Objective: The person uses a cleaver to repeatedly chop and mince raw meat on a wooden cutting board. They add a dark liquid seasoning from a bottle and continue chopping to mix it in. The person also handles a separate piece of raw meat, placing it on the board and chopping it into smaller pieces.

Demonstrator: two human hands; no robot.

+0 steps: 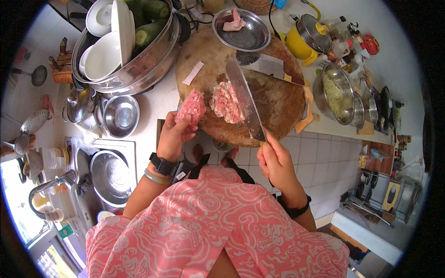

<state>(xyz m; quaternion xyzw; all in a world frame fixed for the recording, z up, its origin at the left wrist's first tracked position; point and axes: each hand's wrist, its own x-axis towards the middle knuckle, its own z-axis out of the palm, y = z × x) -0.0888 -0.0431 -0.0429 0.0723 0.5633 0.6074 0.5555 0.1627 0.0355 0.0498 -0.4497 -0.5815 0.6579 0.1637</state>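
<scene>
My left hand (178, 133) grips a piece of raw pink meat (192, 105) at the left edge of a round wooden chopping board (278, 107). In my right hand (277, 160) is the handle of a cleaver (242, 93), its broad blade slanting up and left across the board. Against the blade's left side lies a heap of chopped raw meat (225, 103). A pale strip of pork skin (193, 73) rests on the board above the piece in my left hand.
A second knife (266, 66) lies near the board's far side, below a metal bowl (257, 34) holding pork skin (235, 23). At left stands a large steel pot (153, 66) with white bowls (104, 57) and green gourds. Shredded pale-green vegetable (333, 95) fills a steel bowl at right.
</scene>
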